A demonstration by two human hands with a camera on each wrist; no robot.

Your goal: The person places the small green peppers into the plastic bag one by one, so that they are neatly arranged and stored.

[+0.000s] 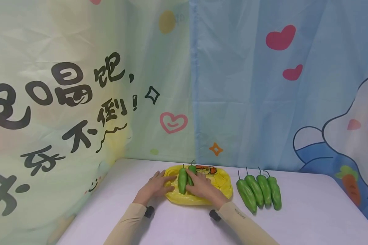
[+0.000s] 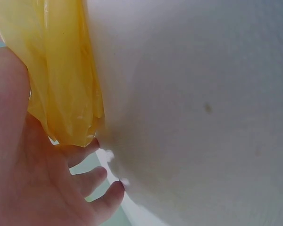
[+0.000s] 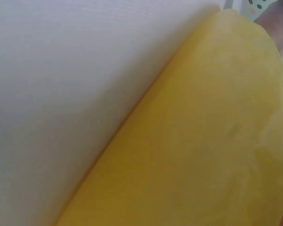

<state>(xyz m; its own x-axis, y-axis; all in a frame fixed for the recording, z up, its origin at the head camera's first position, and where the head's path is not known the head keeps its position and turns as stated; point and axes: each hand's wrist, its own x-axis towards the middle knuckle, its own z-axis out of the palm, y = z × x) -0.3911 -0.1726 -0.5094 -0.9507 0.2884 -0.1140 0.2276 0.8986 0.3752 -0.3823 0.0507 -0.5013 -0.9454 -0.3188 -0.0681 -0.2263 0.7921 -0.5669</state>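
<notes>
Two green chili peppers lie side by side on a crumpled yellow plastic bag (image 1: 224, 183). My right hand (image 1: 202, 185) reaches over the bag from the right and grips the right-hand pepper (image 1: 192, 168), thumb and index finger around its sides. The left-hand pepper (image 1: 182, 180) lies right beside those fingertips. At the bag's left edge is my left hand (image 1: 154, 185), its fingers spread and touching the plastic. In the left wrist view, a fold of the bag (image 2: 66, 70) passes alongside the thumb, over loosely extended fingers (image 2: 106, 200). Bag plastic hides most of the right hand in its wrist view.
Several green peppers (image 1: 259, 192) lie in a row to the right of the bag, stems pointing away. They rest on a white table (image 1: 309, 211). Printed curtains (image 1: 233, 85) hang along the table's back and left side.
</notes>
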